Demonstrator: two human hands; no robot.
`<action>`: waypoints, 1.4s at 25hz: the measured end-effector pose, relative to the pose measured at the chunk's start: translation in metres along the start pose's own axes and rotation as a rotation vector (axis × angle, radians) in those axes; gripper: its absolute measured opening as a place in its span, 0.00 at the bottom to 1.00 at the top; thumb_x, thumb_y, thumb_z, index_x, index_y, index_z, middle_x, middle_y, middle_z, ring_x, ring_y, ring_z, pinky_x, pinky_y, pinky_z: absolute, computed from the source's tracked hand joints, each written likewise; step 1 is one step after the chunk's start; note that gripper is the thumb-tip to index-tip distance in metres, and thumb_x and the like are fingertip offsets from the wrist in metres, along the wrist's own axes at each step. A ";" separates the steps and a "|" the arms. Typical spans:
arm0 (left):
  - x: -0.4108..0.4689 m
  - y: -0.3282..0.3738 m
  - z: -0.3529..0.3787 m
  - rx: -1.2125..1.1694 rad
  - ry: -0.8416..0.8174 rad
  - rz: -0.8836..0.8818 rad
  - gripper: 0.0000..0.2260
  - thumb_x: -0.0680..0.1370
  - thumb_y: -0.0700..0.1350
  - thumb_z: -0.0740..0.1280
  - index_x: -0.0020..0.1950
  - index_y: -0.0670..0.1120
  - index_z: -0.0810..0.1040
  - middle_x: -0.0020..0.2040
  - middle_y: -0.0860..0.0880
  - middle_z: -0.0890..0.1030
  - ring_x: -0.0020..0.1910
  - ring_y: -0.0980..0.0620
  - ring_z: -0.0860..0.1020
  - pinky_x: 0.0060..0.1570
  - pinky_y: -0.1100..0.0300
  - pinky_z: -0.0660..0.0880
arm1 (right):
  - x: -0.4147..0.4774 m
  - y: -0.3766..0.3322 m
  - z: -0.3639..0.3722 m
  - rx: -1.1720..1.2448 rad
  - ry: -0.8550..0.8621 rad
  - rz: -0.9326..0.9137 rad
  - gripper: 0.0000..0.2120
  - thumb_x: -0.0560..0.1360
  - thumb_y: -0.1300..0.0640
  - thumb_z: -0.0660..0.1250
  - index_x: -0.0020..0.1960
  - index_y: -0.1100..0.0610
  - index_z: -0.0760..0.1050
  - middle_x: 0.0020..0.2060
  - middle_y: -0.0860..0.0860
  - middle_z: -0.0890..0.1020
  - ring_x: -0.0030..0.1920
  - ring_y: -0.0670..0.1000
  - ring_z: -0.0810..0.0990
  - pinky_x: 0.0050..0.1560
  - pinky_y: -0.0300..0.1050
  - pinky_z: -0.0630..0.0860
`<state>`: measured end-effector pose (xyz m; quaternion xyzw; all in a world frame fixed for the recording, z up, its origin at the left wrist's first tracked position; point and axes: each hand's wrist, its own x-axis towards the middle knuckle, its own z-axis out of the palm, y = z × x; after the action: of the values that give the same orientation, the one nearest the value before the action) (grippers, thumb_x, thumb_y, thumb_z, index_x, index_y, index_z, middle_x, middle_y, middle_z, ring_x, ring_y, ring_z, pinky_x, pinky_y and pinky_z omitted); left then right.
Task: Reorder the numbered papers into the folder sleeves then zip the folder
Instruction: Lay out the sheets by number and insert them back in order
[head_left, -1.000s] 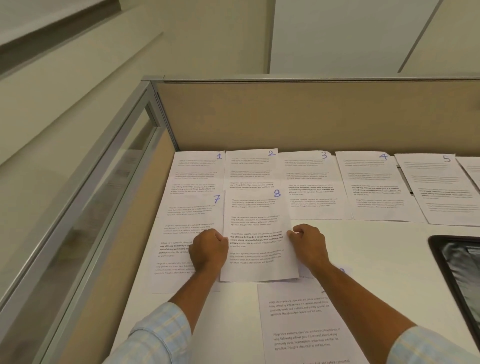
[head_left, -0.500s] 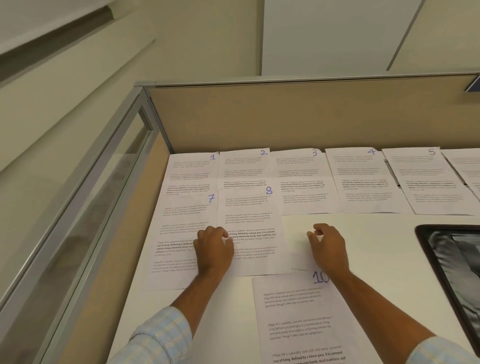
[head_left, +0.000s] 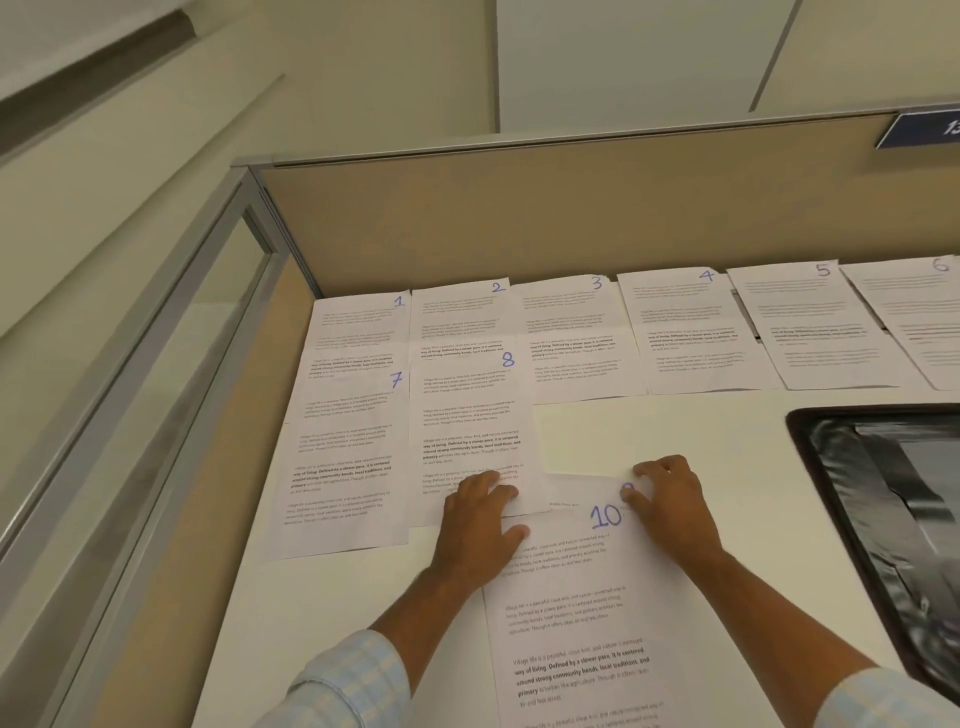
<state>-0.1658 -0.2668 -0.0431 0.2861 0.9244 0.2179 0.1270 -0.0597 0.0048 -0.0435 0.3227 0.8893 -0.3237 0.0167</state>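
On the left, sheet 7 (head_left: 343, 452) and sheet 8 (head_left: 470, 426) lie flat on the desk. Our left hand (head_left: 480, 525) rests fingers-down, unclenched, across sheet 8's bottom edge and onto sheet 10 (head_left: 571, 623). Peeking out from under 10 is a hidden sheet (head_left: 587, 488), probably 9. Our right hand (head_left: 670, 504) has bent fingertips on its corner; pinching or just pressing, we cannot tell. Best to pin 10 with the left and slide that sheet out sideways, keeping it short of the folder (head_left: 883, 493) at far right.
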 end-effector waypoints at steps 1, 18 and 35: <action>-0.001 0.002 0.000 0.041 -0.031 -0.019 0.26 0.79 0.59 0.71 0.75 0.54 0.74 0.80 0.52 0.65 0.80 0.50 0.60 0.78 0.51 0.56 | -0.002 0.000 -0.001 -0.001 -0.001 -0.011 0.14 0.79 0.51 0.72 0.61 0.56 0.79 0.62 0.53 0.73 0.64 0.56 0.72 0.61 0.53 0.75; 0.002 0.013 -0.004 0.018 -0.085 -0.142 0.28 0.74 0.54 0.78 0.73 0.53 0.77 0.80 0.52 0.67 0.79 0.49 0.63 0.78 0.49 0.61 | -0.024 0.003 -0.016 0.811 -0.222 0.348 0.13 0.74 0.57 0.79 0.43 0.60 0.74 0.47 0.67 0.85 0.41 0.60 0.87 0.43 0.55 0.83; 0.001 0.025 -0.014 -0.003 -0.119 -0.221 0.25 0.71 0.51 0.81 0.67 0.55 0.80 0.78 0.55 0.68 0.76 0.52 0.66 0.76 0.54 0.63 | -0.009 0.015 -0.150 0.562 0.192 -0.213 0.07 0.83 0.51 0.68 0.48 0.53 0.78 0.41 0.51 0.84 0.41 0.53 0.84 0.42 0.55 0.83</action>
<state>-0.1599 -0.2522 -0.0192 0.1948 0.9408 0.1866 0.2052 -0.0174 0.0964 0.0683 0.2487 0.7912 -0.5249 -0.1914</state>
